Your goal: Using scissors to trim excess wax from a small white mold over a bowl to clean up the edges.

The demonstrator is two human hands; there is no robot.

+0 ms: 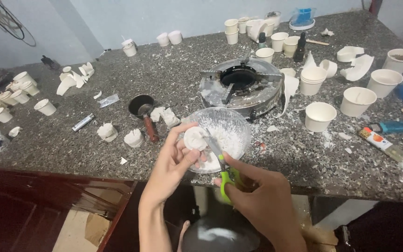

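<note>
Left hand (176, 158) pinching a round white lump (195, 138) over the glass bowl (239, 122) (white flakes inside); right hand (253, 193) gripping green-handled scissors (221, 164), blades touching the lump.

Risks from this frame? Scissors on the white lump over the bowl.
1. The scissors blades work right beside the left hand fingers pinching the white lump; a slip may nick them.
2. The clear bowl sits near the counter edge; a push from the right hand might tip it off.
3. Shavings may miss the bowl, adding to the scattered flakes.
</note>
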